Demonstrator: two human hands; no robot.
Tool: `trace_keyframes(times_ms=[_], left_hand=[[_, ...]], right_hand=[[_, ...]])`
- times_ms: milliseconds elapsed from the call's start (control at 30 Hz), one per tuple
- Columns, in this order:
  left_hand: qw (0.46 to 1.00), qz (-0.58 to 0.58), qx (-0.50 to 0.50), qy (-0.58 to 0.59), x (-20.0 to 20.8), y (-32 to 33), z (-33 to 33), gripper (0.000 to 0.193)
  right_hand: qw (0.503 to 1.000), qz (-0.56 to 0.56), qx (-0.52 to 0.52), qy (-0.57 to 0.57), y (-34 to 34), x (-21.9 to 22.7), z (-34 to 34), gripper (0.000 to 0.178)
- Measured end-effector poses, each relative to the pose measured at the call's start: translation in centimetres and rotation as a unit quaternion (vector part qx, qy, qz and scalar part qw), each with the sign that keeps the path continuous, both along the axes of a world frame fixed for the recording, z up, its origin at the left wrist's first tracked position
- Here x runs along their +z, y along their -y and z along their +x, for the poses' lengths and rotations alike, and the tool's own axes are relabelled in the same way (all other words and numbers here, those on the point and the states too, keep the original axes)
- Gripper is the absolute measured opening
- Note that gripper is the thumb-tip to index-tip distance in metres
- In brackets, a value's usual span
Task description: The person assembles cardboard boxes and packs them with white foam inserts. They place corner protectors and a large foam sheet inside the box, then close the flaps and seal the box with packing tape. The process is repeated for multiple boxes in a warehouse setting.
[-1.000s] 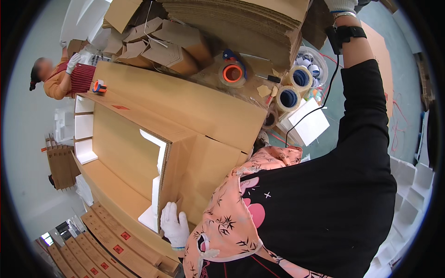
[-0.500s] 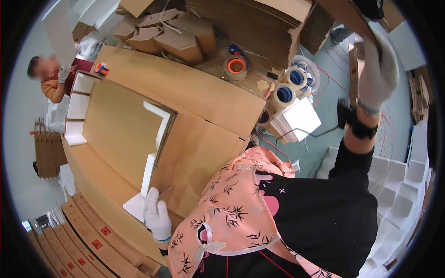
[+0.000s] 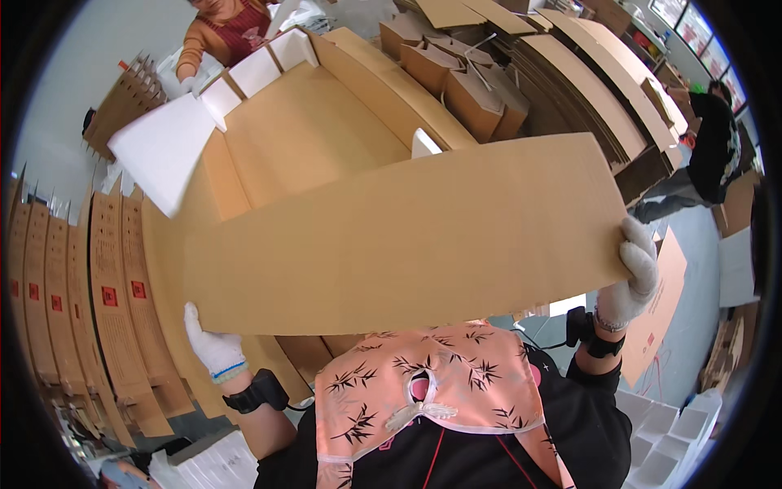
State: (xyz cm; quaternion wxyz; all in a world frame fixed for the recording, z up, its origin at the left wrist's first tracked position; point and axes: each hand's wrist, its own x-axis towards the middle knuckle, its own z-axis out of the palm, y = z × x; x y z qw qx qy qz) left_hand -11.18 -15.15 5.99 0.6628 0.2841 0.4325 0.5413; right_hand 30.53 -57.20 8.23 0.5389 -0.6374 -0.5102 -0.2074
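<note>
A long flat cardboard sheet (image 3: 407, 236) is held in front of me, tilted over the near part of a large open cardboard box (image 3: 326, 122). My right hand (image 3: 635, 273), in a white glove, grips the sheet's right end with fingers wrapped over the edge. At the lower left corner, my gloved left hand (image 3: 216, 346) holds the sheet, its other fingers partly hidden. White foam pieces (image 3: 295, 49) line the box's far wall. One more foam piece (image 3: 423, 144) shows above the sheet's upper edge.
Across the box, a co-worker (image 3: 224, 37) has a hand by a white foam panel (image 3: 167, 151). Folded cartons (image 3: 110, 297) stand at left. Cardboard stacks (image 3: 562, 90) lie at far right, near another person (image 3: 713, 147). White foam blocks (image 3: 664, 432) are at lower right.
My right hand has come in from the far right with the cardboard sheet, now spanning both hands. My left hand has left the box's foam corner and taken the sheet's left end. The view has turned.
</note>
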Motion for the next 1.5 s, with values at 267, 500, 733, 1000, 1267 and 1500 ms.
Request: trace_keyframes(times_ms=[267, 500, 733, 1000, 1267, 1500], left_hand=[[0.997, 0.009, -0.004, 0.076, -2.8, 0.3, -5.7, 0.036], [0.99, 0.126, 0.069, 0.008, -0.7, 3.2, -4.6, 0.044], [0.902, 0.309, 0.013, -0.301, 3.5, 2.1, -0.8, 0.071], [0.686, 0.321, -0.23, -0.611, 6.2, -1.6, 10.2, 0.074], [0.709, 0.15, -0.329, -0.606, 1.4, -4.3, 12.6, 0.056], [0.305, 0.47, -0.172, -0.81, -4.8, -2.5, 9.1, 0.048]], right_hand=[[0.789, 0.195, 0.249, -0.526, -14.1, -0.2, -4.7, 0.061], [0.852, 0.109, 0.159, -0.488, -20.6, 1.0, -3.7, 0.035], [0.973, -0.216, -0.07, -0.037, -23.3, 0.9, -1.0, 0.037], [0.809, -0.567, 0.027, -0.154, -24.4, -2.0, 10.8, 0.058], [0.932, -0.276, 0.166, 0.165, -26.1, -3.7, 10.6, 0.036], [0.827, -0.47, 0.29, 0.11, -26.4, -10.2, 7.8, 0.036]])
